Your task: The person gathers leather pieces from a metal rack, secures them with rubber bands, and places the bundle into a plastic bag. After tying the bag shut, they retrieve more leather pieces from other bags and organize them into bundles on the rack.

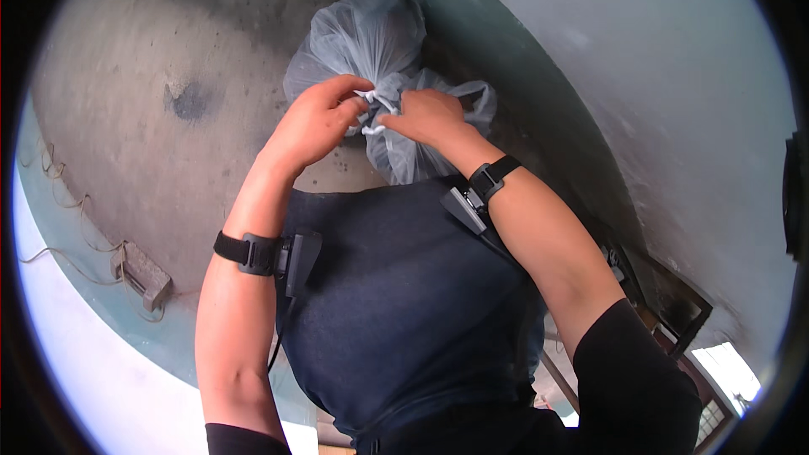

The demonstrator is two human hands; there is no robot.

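Work in the head view centres on a translucent plastic bag, bunched in at its neck where a white tie crosses the gathered film. The step in hand appears to be finger work on that tie; whether it is being fastened or loosened cannot be told from this one moment. As a judgement, the next move calls for a fine pinch on the tie from each side, with the bunched plastic kept steady so that the thin film does not slip or tear. The bag lies directly ahead of the person: its fuller part swells beyond the fingertips, while a looser part spreads nearer the body, below and around the right hand. The left hand comes in from the left, thumb and forefinger bent toward the tie at the near edge of the bunching; the right hand comes in opposite, its thumb beside the tie and its other fingers bent over the film. The two hands are close but apart, with the tie between them. Whether either has clamped on the tie cannot be told, since the contacts are small and partly hidden.
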